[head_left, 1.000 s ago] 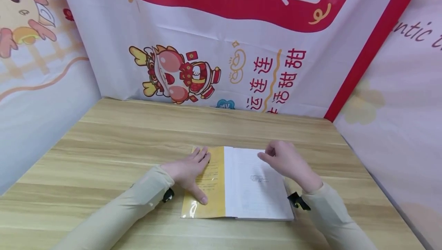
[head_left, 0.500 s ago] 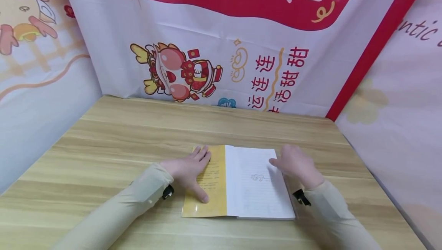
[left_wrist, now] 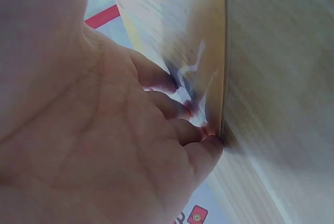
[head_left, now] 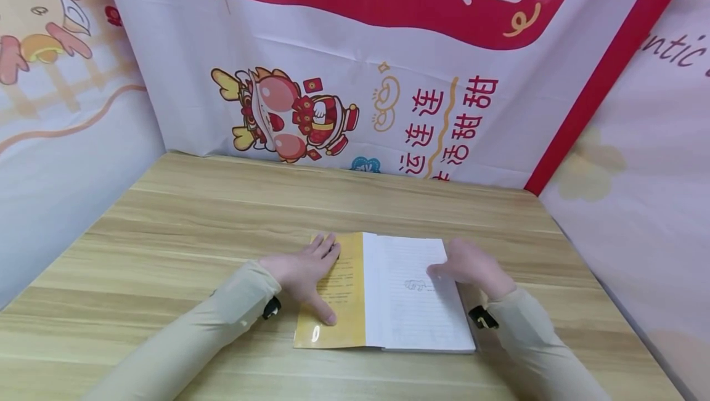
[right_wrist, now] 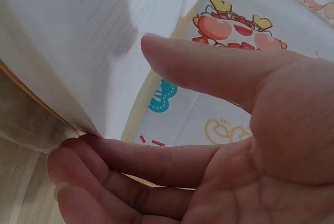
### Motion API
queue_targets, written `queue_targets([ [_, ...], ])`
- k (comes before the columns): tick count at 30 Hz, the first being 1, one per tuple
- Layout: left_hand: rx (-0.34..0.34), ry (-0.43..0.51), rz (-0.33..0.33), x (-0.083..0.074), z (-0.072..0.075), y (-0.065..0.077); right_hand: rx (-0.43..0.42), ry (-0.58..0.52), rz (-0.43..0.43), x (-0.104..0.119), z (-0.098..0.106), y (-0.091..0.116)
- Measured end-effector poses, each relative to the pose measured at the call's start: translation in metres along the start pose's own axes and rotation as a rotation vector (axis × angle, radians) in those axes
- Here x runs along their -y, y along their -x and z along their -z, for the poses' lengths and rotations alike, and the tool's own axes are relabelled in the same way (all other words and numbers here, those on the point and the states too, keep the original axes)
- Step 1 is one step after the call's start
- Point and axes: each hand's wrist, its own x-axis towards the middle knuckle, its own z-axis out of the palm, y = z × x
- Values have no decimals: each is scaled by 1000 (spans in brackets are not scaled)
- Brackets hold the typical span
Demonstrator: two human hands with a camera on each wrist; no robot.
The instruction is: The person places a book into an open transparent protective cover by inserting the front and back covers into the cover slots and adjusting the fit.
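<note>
An open book lies on the table, with a yellow cover flap [head_left: 349, 321] on its left and a white lined page [head_left: 410, 321] on its right. My left hand [head_left: 302, 275] rests on the flap, fingers spread and thumb pointing toward the book's near edge. In the left wrist view, its fingertips [left_wrist: 211, 143] touch the flap's clear plastic edge. At the right edge of the pages is my right hand [head_left: 471, 268]. In the right wrist view, its index finger [right_wrist: 156, 161] touches the page edge, while the thumb [right_wrist: 193, 65] stands apart over the page, pinching nothing.
Wood-grain table [head_left: 222, 216] surrounds the book. Behind it hangs a white and red printed cloth [head_left: 333, 31], with more printed cloth along the left and right sides. Each wrist carries a small black camera mount.
My right hand has moved slightly right, from above the page to its right edge, and its thumb has come out over the page. The left hand stays on the flap.
</note>
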Motion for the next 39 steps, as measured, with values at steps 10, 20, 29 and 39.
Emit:
queue_targets([
  [10,5,-15,18,-2,-1,1,117,-262,-45,-13,4,-6],
  [20,-3,-15,15,-2,1,1,90,-277,-30,-12,14,-1],
  [29,-1,-10,3,-1,0,1,143,-373,44,-10,21,5],
  [39,9,16,14,0,3,1,241,-429,99,-10,29,11],
])
